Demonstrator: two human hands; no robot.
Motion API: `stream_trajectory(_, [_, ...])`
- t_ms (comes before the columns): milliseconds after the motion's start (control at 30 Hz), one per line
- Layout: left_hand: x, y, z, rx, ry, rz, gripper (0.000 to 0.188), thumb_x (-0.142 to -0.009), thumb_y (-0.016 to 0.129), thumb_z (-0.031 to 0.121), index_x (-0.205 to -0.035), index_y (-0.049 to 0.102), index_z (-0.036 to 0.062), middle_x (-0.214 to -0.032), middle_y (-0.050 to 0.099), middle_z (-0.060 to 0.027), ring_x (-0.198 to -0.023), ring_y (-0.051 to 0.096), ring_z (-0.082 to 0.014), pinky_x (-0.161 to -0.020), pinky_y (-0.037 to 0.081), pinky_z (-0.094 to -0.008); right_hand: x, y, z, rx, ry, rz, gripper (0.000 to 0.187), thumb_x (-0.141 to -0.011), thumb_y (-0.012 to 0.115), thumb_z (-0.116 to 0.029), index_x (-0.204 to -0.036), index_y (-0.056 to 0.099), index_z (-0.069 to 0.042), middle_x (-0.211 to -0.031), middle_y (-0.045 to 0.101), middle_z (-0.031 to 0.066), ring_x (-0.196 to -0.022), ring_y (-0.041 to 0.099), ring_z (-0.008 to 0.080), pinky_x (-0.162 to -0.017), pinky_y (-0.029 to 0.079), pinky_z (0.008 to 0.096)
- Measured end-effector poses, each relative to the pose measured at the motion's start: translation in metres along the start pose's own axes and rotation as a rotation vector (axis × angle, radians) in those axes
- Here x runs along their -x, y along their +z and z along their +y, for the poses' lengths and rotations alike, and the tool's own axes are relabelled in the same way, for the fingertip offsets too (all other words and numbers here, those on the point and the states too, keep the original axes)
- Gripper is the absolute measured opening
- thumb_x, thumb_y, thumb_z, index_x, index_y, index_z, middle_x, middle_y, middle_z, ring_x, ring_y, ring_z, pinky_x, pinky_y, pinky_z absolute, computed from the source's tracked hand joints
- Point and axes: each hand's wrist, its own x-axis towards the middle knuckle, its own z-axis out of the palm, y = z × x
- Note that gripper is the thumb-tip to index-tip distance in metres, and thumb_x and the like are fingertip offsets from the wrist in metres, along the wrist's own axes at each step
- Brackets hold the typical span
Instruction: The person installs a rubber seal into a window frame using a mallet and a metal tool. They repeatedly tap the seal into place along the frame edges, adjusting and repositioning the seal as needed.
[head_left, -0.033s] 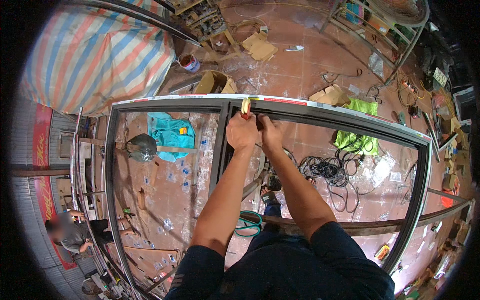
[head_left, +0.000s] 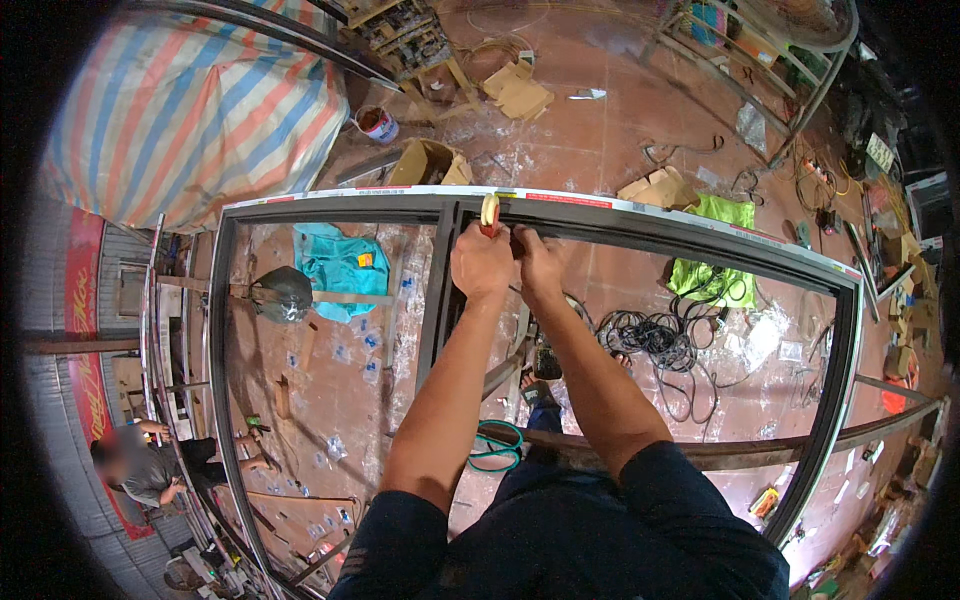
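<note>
A large dark grey window or door frame (head_left: 435, 300) lies in front of me, with a crossbar dividing it into two openings. At the far rail, beside the top of that crossbar, my left hand (head_left: 482, 265) is closed around a tool with a curved yellow-and-red end (head_left: 490, 212). The rest of the tool is hidden by the fingers. My right hand (head_left: 541, 264) is just to its right, fingers curled against the inner edge of the far rail. Whatever those fingers pinch, if anything, cannot be seen. White protective tape (head_left: 640, 210) with red patches runs along the far rail.
Beneath the right opening lies a tangle of black rubber strip or cable (head_left: 655, 340), near lime-green cloth (head_left: 712, 285). Turquoise cloth (head_left: 338, 270) lies under the left opening. Cardboard boxes (head_left: 425, 163) sit beyond the frame. A person (head_left: 150, 475) crouches at the far left.
</note>
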Motion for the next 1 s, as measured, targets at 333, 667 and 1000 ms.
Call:
stream_trajectory(333, [-0.003,0.003,0.009,-0.040,-0.004,0.032,0.027,-0.082,0.080,0.037,-0.094,0.076,0.0127,-0.094,0.077,-0.0175,-0.091,0.074,-0.0388,-0.079,0.058,-0.0488,-0.012,-0.034,-0.026,0.068,0.068,-0.020,0.019,-0.088,0.075,-0.019,-0.085,0.072,0.000,-0.073,0.069,0.0077,-0.057,0.063,0.0172,-0.056,0.047,0.0301])
stream_trajectory(667, [-0.005,0.003,0.005,-0.056,-0.033,0.068,0.027,-0.080,0.083,0.036,-0.095,0.077,0.0141,-0.093,0.078,-0.0132,-0.089,0.075,-0.0368,-0.078,0.057,-0.0473,-0.005,-0.126,-0.114,0.136,0.049,0.070,0.019,-0.087,0.077,-0.017,-0.086,0.071,0.001,-0.073,0.068,0.0081,-0.060,0.063,0.0179,-0.061,0.051,0.0315])
stream_trajectory(1000, [-0.005,0.007,0.007,-0.072,-0.023,0.060,0.026,-0.082,0.082,0.037,-0.095,0.076,0.0152,-0.092,0.078,-0.0127,-0.089,0.075,-0.0369,-0.078,0.057,-0.0479,-0.007,-0.121,-0.105,0.055,0.083,0.147,0.022,-0.090,0.074,-0.026,-0.092,0.066,-0.005,-0.076,0.063,0.0046,-0.066,0.064,0.0168,-0.061,0.051,0.0333])
